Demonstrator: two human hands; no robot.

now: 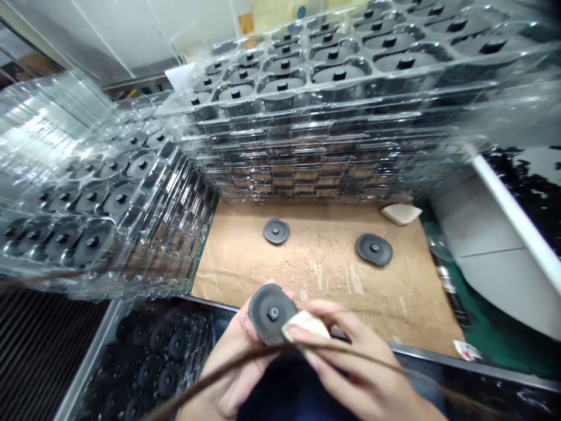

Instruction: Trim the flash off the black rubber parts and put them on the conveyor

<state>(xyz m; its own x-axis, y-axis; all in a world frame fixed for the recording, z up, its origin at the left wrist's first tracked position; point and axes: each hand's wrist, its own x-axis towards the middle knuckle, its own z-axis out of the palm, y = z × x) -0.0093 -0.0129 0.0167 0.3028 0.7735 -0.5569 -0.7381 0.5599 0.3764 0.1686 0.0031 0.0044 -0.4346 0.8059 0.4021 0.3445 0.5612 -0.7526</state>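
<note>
My left hand (232, 368) holds a round black rubber disc (267, 311) with a small metal hub, just above the near edge of the brown board (324, 275). My right hand (350, 362) pinches a small pale cloth pad (307, 324) against the disc's lower right rim. Two more black discs lie flat on the board, one at mid left (276, 230) and one at mid right (374, 249). A thin brown strand crosses in front of both hands.
Tall stacks of clear plastic trays holding several black discs stand behind the board (333, 76) and to its left (87, 199). A bin of loose black discs (153, 356) sits at lower left. A pale pad (401, 213) lies at the board's far right corner. A white surface (495, 263) lies at right.
</note>
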